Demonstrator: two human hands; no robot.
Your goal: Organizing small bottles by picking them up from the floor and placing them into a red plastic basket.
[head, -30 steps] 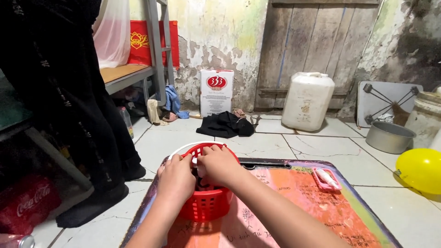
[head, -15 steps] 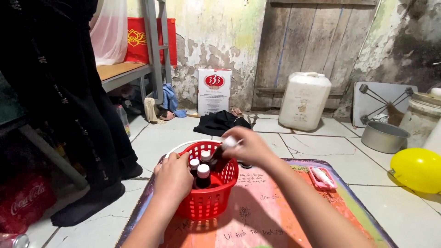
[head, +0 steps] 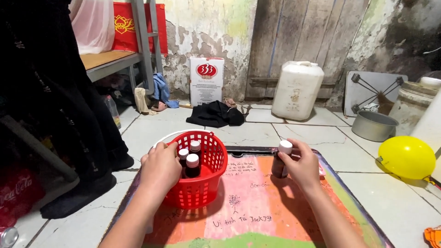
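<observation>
Left hand (head: 159, 166) on red basket (head: 202, 183), right hand (head: 301, 164) gripping white-capped dark bottle (head: 280, 160)

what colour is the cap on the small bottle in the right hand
White, on a small dark brown bottle gripped by the right hand; the head view shows it.

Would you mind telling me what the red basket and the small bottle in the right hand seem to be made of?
The red basket looks like moulded plastic: glossy, with a slotted lattice wall. The small bottle in the right hand looks like dark brown glass or plastic, which I cannot tell apart, with a smooth white cap, probably plastic.
</observation>
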